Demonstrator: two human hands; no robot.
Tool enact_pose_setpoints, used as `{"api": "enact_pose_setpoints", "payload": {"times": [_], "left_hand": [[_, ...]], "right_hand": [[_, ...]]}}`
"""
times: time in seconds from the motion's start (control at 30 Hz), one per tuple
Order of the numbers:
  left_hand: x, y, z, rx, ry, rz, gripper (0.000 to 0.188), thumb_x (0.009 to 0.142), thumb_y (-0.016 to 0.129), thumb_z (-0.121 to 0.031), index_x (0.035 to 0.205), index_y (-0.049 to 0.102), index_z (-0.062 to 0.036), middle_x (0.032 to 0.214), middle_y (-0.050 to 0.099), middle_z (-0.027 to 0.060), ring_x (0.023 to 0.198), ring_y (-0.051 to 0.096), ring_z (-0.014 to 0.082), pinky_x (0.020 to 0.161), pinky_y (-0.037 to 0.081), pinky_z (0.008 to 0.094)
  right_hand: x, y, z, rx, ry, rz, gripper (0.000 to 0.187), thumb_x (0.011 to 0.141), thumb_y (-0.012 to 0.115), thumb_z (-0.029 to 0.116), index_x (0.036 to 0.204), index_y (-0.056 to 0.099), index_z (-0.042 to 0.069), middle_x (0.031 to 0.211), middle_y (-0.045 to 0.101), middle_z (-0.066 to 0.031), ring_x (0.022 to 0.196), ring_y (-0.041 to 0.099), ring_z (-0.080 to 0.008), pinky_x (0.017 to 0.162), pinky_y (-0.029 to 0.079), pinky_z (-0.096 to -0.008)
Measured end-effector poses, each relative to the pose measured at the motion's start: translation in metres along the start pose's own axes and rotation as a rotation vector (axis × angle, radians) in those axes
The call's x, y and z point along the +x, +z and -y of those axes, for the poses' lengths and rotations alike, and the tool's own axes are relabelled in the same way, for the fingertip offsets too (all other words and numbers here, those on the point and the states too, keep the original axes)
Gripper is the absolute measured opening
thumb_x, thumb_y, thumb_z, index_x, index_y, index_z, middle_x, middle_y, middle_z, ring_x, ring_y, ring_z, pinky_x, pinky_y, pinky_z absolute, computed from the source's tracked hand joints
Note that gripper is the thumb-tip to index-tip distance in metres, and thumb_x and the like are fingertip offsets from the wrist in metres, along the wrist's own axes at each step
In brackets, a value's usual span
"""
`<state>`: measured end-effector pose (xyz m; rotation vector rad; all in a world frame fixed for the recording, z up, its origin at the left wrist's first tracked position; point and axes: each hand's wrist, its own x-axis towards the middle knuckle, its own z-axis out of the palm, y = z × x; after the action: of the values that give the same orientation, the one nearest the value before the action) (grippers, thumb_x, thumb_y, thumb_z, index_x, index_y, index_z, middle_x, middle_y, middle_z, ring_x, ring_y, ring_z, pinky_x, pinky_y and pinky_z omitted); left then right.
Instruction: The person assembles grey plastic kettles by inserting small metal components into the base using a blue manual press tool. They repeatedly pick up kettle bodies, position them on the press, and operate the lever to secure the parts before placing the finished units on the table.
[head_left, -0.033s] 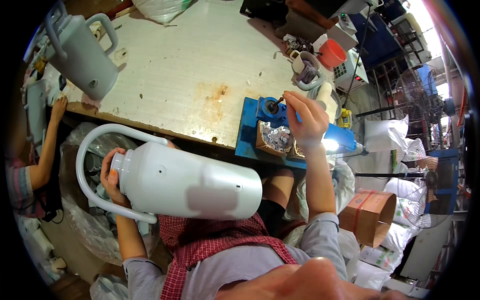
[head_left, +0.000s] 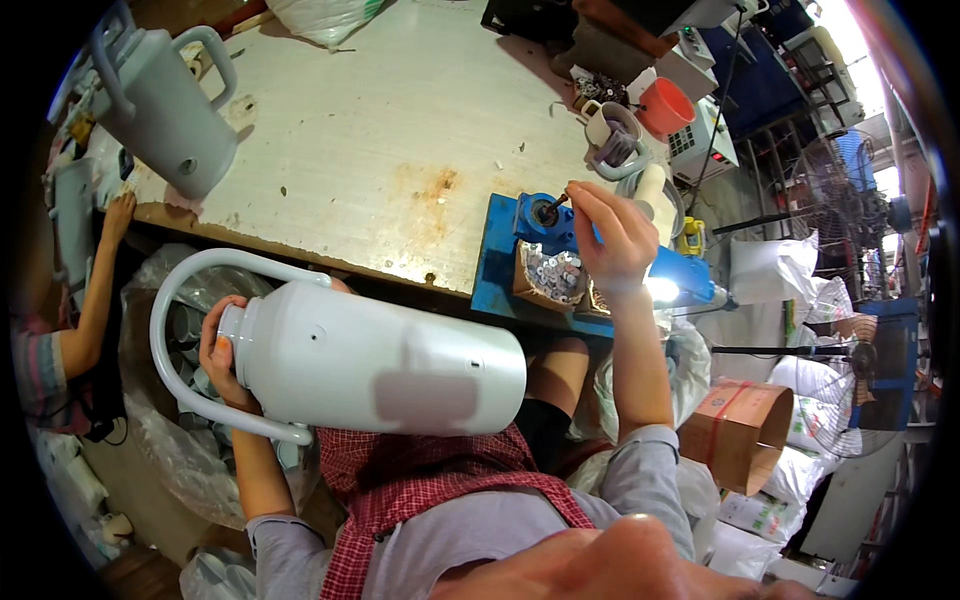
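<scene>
- Left hand curled round the neck of a pale grey handled jug; jug lies sideways above the lap, before the bench.
- Right hand: thumb and forefinger at the tip of a dark rod on the blue machine; whether they clamp anything, cannot tell.
- Cardboard box beside it: many small shiny pieces.
- Clear plastic bag, left: grey cup-like vessels.
- Red-orange bucket: contents not readable.
- Versus earlier frame: jug shifted slightly, neck end leftward; right hand unchanged.
</scene>
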<state>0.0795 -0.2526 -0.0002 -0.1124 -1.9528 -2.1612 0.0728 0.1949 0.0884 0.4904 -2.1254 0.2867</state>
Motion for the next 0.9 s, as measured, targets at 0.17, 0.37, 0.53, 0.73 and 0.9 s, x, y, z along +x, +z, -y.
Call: {"api": "enact_pose_setpoints", "payload": {"times": [0.17,0.37,0.53,0.73,0.9], "left_hand": [[-0.007,-0.006,-0.002,-0.213,-0.126,-0.233,0.056,0.089,0.044,-0.043,0.126,0.05,0.0002,0.115,0.059,0.0153,0.103,0.058,0.0254,0.091,0.047,0.0373],[0.009,0.01,-0.009,-0.509,-0.193,-0.39,0.055,0.093,0.041,-0.044,0.13,0.047,-0.0043,0.125,0.057,0.0117,0.113,0.056,0.0251,0.094,0.048,0.0389],[0.058,0.082,0.003,-0.472,-0.146,-0.308,0.055,0.093,0.043,-0.042,0.131,0.047,-0.0023,0.123,0.056,0.0142,0.113,0.056,0.0262,0.094,0.048,0.0396],[0.056,0.207,0.026,-0.298,0.226,0.232,0.072,0.081,0.064,-0.051,0.127,0.043,-0.0001,0.127,0.05,0.0149,0.118,0.047,0.0238,0.1,0.039,0.0381],[0.048,0.267,0.042,-0.497,0.153,0.424,0.061,0.085,0.065,-0.035,0.131,0.042,-0.0023,0.135,0.046,0.0175,0.122,0.047,0.0241,0.104,0.037,0.038]], "right_hand": [[0.003,-0.008,0.004,0.004,0.045,0.064,0.024,0.071,0.071,-0.002,0.095,0.068,0.005,0.093,0.069,-0.0077,0.075,0.066,-0.0225,0.067,0.052,-0.0305],[-0.017,-0.024,0.041,0.388,0.504,0.049,0.029,0.076,0.07,0.003,0.104,0.067,0.001,0.096,0.068,-0.0129,0.082,0.066,-0.0228,0.074,0.051,-0.0308],[-0.046,-0.025,0.077,0.88,1.027,0.101,0.035,0.089,0.062,0.009,0.122,0.055,-0.002,0.104,0.065,-0.0098,0.09,0.062,-0.0169,0.081,0.049,-0.03],[-0.139,-0.062,0.027,0.885,1.324,-0.639,0.03,0.099,0.05,0.021,0.121,0.052,0.001,0.112,0.058,-0.0046,0.102,0.054,-0.0122,0.085,0.044,-0.0282],[-0.166,-0.08,-0.006,0.72,1.157,-0.727,0.027,0.1,0.049,0.023,0.118,0.05,0.003,0.104,0.056,-0.0014,0.093,0.05,-0.0098,0.083,0.039,-0.026]]}}
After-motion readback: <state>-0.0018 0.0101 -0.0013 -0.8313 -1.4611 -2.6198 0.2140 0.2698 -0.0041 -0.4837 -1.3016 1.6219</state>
